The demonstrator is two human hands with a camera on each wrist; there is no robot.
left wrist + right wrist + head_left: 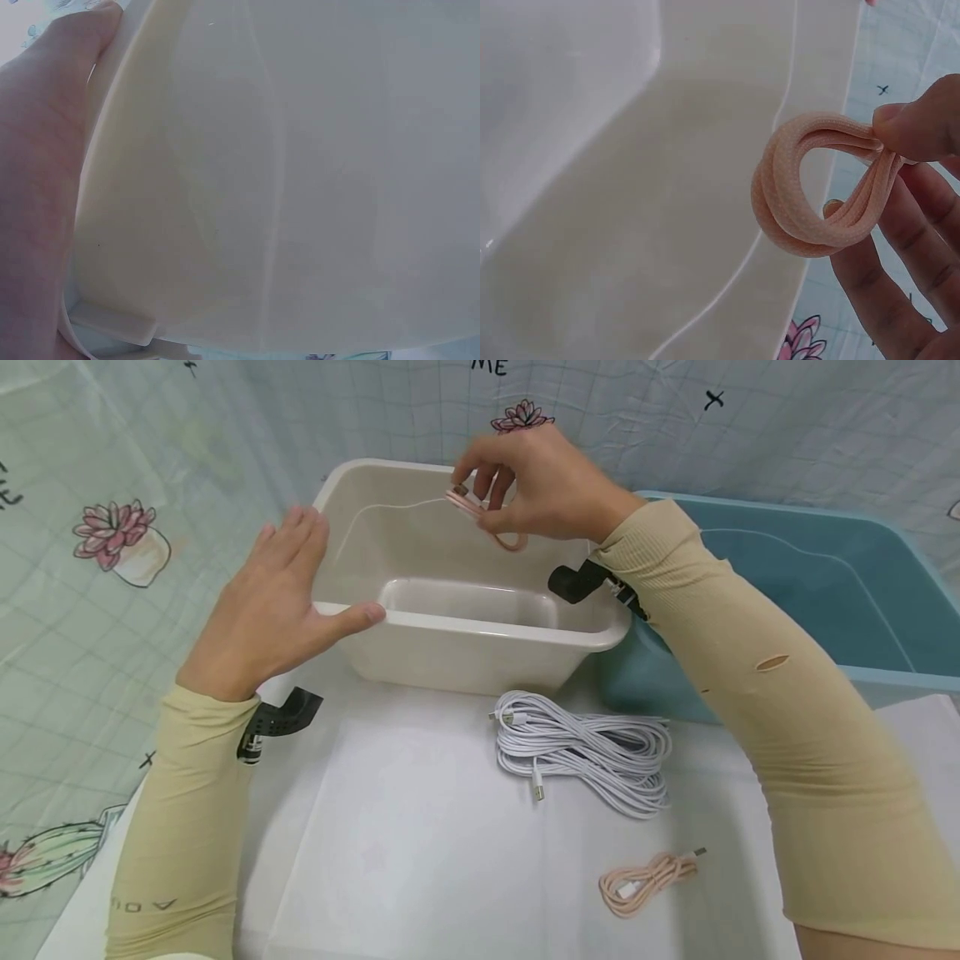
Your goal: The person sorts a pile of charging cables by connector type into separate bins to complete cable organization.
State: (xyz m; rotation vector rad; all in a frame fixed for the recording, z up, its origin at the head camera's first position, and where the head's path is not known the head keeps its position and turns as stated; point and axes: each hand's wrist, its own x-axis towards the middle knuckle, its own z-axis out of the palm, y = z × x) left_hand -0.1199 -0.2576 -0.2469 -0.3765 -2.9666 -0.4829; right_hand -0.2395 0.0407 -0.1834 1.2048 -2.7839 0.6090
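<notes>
Over the cream plastic bin, my right hand pinches a coiled peach cable between thumb and fingers. In the right wrist view the loops hang below the pinch, apart from the bin's wall. My left hand rests at the bin's left end with its fingers straight and its thumb along the front rim. The left wrist view shows that hand against the bin's edge. In front of the bin, a bundle of white USB cables lies on the table. Nearer to me is a second coiled peach cable.
A blue-teal bin stands right of the cream one, partly behind my right forearm. Behind both hangs a patterned curtain. White sheeting covers the table.
</notes>
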